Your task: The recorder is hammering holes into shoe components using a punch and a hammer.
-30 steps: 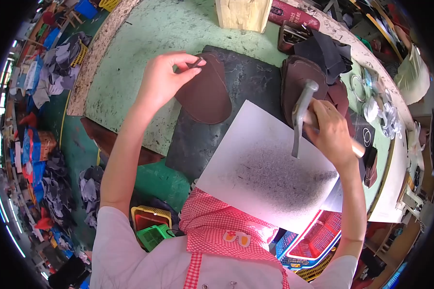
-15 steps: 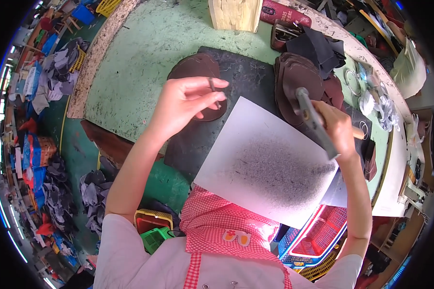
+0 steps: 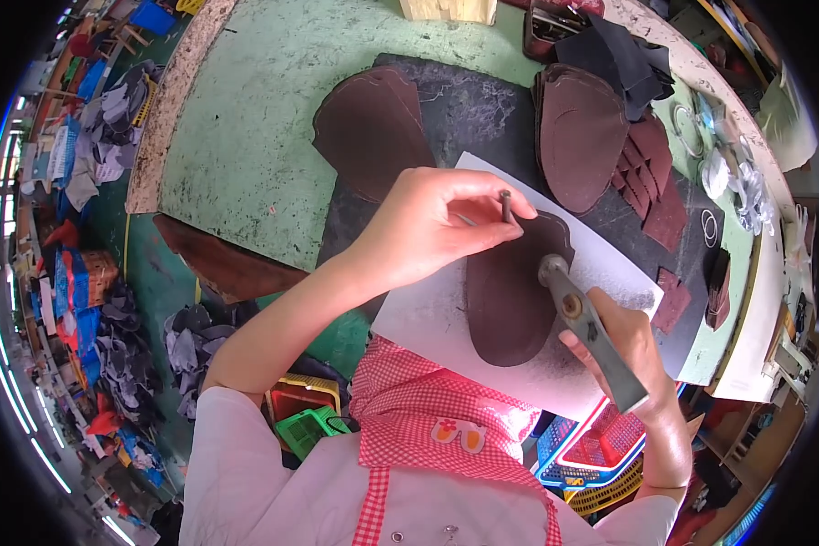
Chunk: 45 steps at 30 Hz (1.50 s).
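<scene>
A brown leather piece with a rounded end [image 3: 514,309] lies on the white board [image 3: 414,318], which has dark speckles. My left hand [image 3: 414,223] is over the upper part of that piece, thumb and fingers pinching a short metal punch [image 3: 506,205] upright. My right hand [image 3: 630,350] grips a hammer [image 3: 593,335], whose head hangs over the right side of the leather; its handle is mostly hidden by my hand. Beyond the board, a stack of similar brown pieces [image 3: 582,136] rests on the right, and more brown leather [image 3: 369,127] lies to the left.
A dark mat [image 3: 473,105] lies under the board on the green table [image 3: 264,118]. At the back stand a wooden block [image 3: 450,9] and a tool tin [image 3: 544,32]. Black scraps [image 3: 617,59], small brown pieces [image 3: 651,173] and clear plastic bundles [image 3: 742,196] sit right. Baskets [image 3: 601,441] stand below the table edge.
A brown leather piece now lies on the white board, which was bare before. My left hand has moved right with the punch, and my right hand has come nearer with the hammer.
</scene>
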Tool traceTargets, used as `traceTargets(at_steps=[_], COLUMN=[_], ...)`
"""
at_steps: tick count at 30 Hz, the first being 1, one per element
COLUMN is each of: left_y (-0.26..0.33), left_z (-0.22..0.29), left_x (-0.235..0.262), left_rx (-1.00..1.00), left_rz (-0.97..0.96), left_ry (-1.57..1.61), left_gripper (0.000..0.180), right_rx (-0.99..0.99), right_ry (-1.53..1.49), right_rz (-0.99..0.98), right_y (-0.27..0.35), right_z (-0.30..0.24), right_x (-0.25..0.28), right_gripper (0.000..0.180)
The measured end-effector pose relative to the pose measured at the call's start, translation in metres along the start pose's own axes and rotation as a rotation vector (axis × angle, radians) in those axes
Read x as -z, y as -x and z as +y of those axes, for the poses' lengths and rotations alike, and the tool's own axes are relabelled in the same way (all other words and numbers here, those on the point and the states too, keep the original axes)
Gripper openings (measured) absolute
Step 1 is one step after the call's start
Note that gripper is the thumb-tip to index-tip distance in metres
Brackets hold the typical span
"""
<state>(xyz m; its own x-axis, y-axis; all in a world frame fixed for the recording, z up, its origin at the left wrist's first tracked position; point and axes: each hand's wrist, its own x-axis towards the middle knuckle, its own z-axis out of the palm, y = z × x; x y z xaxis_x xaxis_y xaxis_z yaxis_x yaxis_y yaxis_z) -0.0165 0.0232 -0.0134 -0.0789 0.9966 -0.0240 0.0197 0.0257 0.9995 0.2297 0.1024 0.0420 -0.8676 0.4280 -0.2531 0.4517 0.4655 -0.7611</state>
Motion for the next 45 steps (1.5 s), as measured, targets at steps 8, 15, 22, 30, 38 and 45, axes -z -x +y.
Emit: traceTargets(at_steps=[8, 15, 22, 30, 38, 45], left_y=[-0.006, -0.003, 0.003, -0.002, 0.006, 0.015], left_z=[-0.009, -0.012, -0.017, -0.012, -0.017, -0.016], left_x=[-0.001, -0.007, -0.018, 0.005, 0.002, 0.005], left_rx=[0.163, 0.091, -0.329, 0.018, -0.257, -0.130], left_rz=[-0.077, -0.007, 0.063, -0.081, -0.054, 0.088], left_ry=[-0.011, -0.019, -0.428, -0.137, -0.301, -0.076], left_gripper=[0.017, 0.013, 0.017, 0.015, 0.017, 0.013], right_rx=[-0.047, -0.110, 0.010, -0.041, 0.071, 0.086], right_ry=[-0.091, -0.118, -0.358, -0.102, -0.302, 0.040], right_rz=[0.048, 0.018, 0.536, 0.301, 0.405, 0.148], right_y=[-0.005, -0.008, 0.023, -0.013, 0.000, -0.021], right_z=[0.006, -0.001, -0.023, -0.019, -0.026, -0.033], right_x=[-0.006, 0.001, 0.014, 0.006, 0.013, -0.001], right_gripper=[0.027, 0.029, 0.042, 0.026, 0.040, 0.010])
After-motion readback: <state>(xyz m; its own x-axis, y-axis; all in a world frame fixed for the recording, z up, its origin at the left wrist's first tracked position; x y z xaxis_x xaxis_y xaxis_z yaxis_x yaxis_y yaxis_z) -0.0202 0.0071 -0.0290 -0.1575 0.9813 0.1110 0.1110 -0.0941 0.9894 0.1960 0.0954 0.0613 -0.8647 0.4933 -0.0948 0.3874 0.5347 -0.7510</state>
